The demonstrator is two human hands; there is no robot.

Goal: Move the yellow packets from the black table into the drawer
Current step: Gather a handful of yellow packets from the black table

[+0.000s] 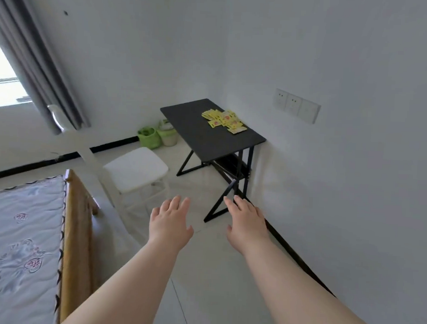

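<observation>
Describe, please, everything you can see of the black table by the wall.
The black table has a flat, matte rectangular top on thin black legs with slanted braces, and a low shelf underneath. It stands upright on the pale floor against the white wall. A loose heap of yellow packets lies on its far right part. Neither hand touches it.

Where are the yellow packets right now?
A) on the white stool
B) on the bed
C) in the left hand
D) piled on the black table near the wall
D: the yellow packets lie in a loose pile on the black table, on its wall side, while the left hand and the right hand are open and empty, well short of the table.
</observation>
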